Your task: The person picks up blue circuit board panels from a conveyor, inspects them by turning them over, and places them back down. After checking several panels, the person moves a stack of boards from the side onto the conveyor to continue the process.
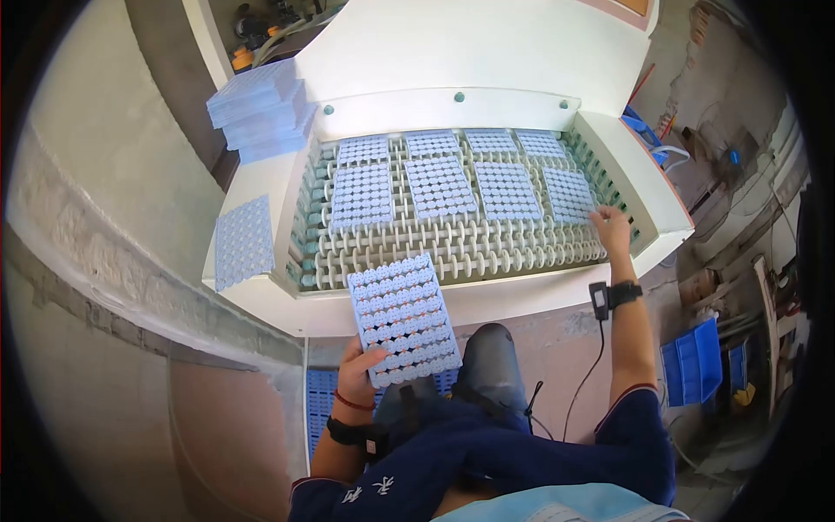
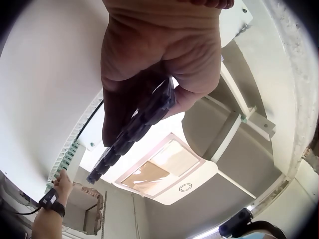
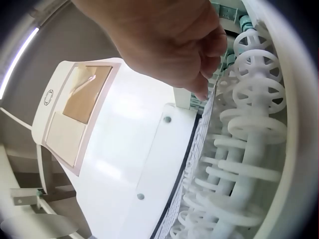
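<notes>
The left hand [image 1: 357, 372] grips a light blue perforated panel [image 1: 404, 320] by its lower left corner, thumb on top, in front of the machine. In the left wrist view the panel [image 2: 134, 130] shows edge-on between thumb and fingers. The right hand [image 1: 612, 228] is at the lower right corner of the rightmost front panel [image 1: 569, 195] on the rollers. In the right wrist view the right hand [image 3: 167, 42] has bent fingers, with thumb and fingertip at the panel's edge [image 3: 197, 144]. Several more such panels lie in two rows on the white wheeled rollers [image 1: 452, 259].
A stack of blue panels [image 1: 265, 109] stands on the machine's left back corner. Another perforated panel [image 1: 244, 243] lies on its left ledge. The white cover [image 1: 391, 52] rises behind the rollers. Blue bins [image 1: 692, 364] are at the right; a cable [image 1: 584, 383] hangs from the right wrist.
</notes>
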`<state>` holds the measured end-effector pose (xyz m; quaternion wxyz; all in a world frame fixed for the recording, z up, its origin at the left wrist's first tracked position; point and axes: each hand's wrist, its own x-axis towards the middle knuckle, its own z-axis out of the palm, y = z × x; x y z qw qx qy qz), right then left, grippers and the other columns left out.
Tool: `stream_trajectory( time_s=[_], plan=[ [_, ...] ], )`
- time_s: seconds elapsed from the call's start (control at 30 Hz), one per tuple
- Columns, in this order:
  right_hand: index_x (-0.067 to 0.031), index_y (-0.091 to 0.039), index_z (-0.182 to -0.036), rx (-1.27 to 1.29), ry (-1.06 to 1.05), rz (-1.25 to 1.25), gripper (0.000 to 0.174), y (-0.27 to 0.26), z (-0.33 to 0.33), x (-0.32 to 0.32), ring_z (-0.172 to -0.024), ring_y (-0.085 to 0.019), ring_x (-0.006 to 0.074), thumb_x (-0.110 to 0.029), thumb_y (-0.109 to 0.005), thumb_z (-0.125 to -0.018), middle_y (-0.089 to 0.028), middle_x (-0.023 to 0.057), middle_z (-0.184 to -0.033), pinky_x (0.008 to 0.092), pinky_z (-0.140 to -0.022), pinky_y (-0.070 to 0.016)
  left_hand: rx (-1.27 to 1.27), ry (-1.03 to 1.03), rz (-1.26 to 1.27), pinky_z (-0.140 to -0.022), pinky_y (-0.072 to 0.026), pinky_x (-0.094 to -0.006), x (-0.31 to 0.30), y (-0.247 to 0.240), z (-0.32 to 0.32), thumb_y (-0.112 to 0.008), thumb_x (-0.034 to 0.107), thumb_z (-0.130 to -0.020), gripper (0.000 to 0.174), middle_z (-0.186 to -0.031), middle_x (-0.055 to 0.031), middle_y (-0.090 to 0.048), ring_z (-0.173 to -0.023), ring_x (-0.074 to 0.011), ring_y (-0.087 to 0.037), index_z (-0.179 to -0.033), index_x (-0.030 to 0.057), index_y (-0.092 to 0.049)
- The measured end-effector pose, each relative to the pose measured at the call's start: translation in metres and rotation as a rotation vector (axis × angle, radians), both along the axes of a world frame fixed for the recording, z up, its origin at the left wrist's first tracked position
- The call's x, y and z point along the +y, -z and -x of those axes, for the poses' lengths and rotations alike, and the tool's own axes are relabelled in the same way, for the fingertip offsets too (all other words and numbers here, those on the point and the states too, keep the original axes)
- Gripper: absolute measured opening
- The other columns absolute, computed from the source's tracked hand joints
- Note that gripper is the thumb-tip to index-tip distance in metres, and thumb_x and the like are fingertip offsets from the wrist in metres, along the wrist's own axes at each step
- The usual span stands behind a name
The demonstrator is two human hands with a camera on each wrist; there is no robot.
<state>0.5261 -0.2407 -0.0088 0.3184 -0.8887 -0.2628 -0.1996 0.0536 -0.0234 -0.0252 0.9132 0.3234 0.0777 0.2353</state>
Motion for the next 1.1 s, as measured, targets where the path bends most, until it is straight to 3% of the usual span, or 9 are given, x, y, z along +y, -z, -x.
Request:
stream_trajectory(
  time_s=[0.13, 0.2, 0.27, 0.4, 0.53, 0.73, 0.8, 0.87, 1.1],
  plan=[
    [-0.0003, -0.064, -0.086, 0.437, -0.317, -0.142, 0.019, -0.024, 0.105, 0.036, -0.065, -0.056, 0.0102, -0.017, -0.062, -0.078, -0.063, 0.0065, -0.074, 0.0245, -0.06, -0.0444, 0.068, -0.076, -0.039, -0.08, -0.0473, -0.0356, -0.007, -0.009, -0.007, -0.052, 0.002, -0.077, 0.044, -0.11, -0.0183, -0.053, -0.097, -0.0259, -0.056, -0.118, -0.0058, -0.041],
    [-0.0022, -0.064, -0.083, 0.755, -0.68, -0.2, 0.021, -0.023, 0.162, 0.048, -0.058, -0.049, 0.0061, -0.022, -0.063, -0.079, -0.057, -0.001, -0.068, 0.0207, -0.052, -0.0417, 0.082, -0.004, -0.008, -0.08, -0.0473, -0.0348, -0.006, -0.006, -0.009, -0.053, 0.001, -0.078, 0.042, -0.111, -0.017, -0.054, -0.096, -0.0245, -0.056, -0.118, -0.0042, -0.042],
    [-0.0024, -0.064, -0.084, 1.095, -0.813, -0.223, 0.022, -0.02, 0.212, 0.059, -0.051, -0.049, 0.0043, -0.024, -0.064, -0.079, -0.057, -0.0007, -0.065, 0.0178, -0.045, -0.0398, 0.091, -0.012, -0.022, -0.08, -0.0473, -0.0345, -0.008, -0.003, -0.013, -0.054, 0.001, -0.078, 0.042, -0.11, -0.0165, -0.054, -0.096, -0.024, -0.056, -0.118, -0.0039, -0.042],
    [-0.0023, -0.063, -0.076, 1.356, -0.925, -0.276, 0.018, 0.0, 0.263, 0.067, -0.045, -0.051, 0.0049, -0.02, -0.063, -0.08, -0.058, 0.0011, -0.059, 0.0162, -0.038, -0.0373, 0.134, -0.019, -0.043, -0.081, -0.0466, -0.0335, -0.009, 0.002, -0.008, -0.055, 0.001, -0.079, 0.04, -0.108, -0.0154, -0.056, -0.096, -0.0221, -0.057, -0.117, -0.0036, -0.043],
    [-0.0026, -0.062, -0.072, 1.409, -0.853, -0.351, 0.018, 0.002, 0.277, 0.066, -0.044, -0.051, 0.0053, -0.017, -0.061, -0.082, -0.057, 0.0011, -0.057, 0.0167, -0.039, -0.0369, 0.168, -0.094, -0.044, -0.077, -0.049, -0.0341, -0.012, 0.004, -0.004, -0.055, 0.003, -0.079, 0.038, -0.104, -0.0154, -0.057, -0.093, -0.023, -0.058, -0.115, -0.0039, -0.044],
    [-0.0017, -0.063, -0.074, 1.374, -0.893, -0.24, 0.022, -0.001, 0.277, 0.058, -0.045, -0.05, 0.0048, -0.022, -0.059, -0.083, -0.056, 0.0003, -0.057, 0.0179, -0.04, -0.0376, 0.129, -0.078, -0.069, -0.051, -0.0526, -0.0314, -0.017, 0.003, -0.015, -0.055, 0.008, -0.078, 0.041, -0.101, -0.0187, -0.056, -0.072, -0.0261, -0.062, -0.115, -0.0048, -0.042],
    [-0.0017, -0.063, -0.075, 1.37, -0.866, -0.29, 0.021, -0.004, 0.281, 0.056, -0.045, -0.05, 0.0045, -0.021, -0.06, -0.082, -0.056, -0.0001, -0.058, 0.0178, -0.04, -0.0368, 0.164, -0.246, -0.056, -0.048, -0.0523, -0.0308, -0.019, 0.007, -0.016, -0.054, 0.007, -0.078, 0.042, -0.103, -0.0198, -0.055, -0.07, -0.0266, -0.062, -0.116, -0.0045, -0.04],
    [-0.0019, -0.062, -0.075, 1.37, -0.904, -0.278, 0.02, -0.002, 0.283, 0.055, -0.045, -0.049, 0.0042, -0.02, -0.06, -0.082, -0.056, -0.0003, -0.058, 0.0179, -0.04, -0.0368, 0.105, -0.138, -0.067, -0.055, -0.0537, -0.0331, -0.015, 0.005, -0.011, -0.054, 0.006, -0.078, 0.044, -0.105, -0.0192, -0.055, -0.078, -0.0268, -0.061, -0.118, -0.004, -0.039],
    [-0.0009, -0.062, -0.08, 1.419, -0.896, -0.245, 0.016, 0.001, 0.287, 0.053, -0.045, -0.05, 0.0046, -0.017, -0.062, -0.08, -0.061, 0.0023, -0.064, 0.0173, -0.039, -0.0364, 0.121, -0.221, -0.085, -0.079, -0.0478, -0.0387, -0.013, 0.009, -0.009, -0.054, 0.007, -0.079, 0.044, -0.11, -0.0182, -0.053, -0.095, -0.0274, -0.056, -0.119, -0.0054, -0.039]
  ],
)
